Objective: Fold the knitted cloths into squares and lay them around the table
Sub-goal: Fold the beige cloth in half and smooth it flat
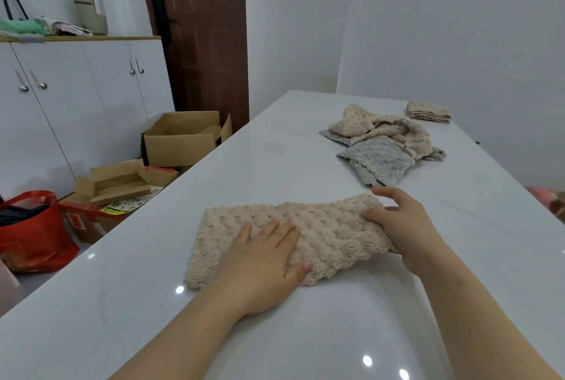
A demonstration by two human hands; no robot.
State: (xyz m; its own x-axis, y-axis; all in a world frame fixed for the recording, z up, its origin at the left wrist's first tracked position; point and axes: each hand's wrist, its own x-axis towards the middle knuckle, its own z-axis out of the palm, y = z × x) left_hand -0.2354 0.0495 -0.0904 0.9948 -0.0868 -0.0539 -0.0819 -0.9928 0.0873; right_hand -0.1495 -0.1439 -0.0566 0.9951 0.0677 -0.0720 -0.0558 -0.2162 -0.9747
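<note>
Left fingers flat on beige cloth

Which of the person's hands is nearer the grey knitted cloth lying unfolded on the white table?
Right. The right hand grips the beige knitted cloth just short of the grey knitted cloth; the left hand presses it flat, farther back.

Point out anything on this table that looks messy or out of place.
The pile of cloths toward the far right of the table stands out: beige and grey pieces lie crumpled over one another, unfolded. The beige cloth that the left hand presses and the right hand grips is a long strip, not yet square.
</note>
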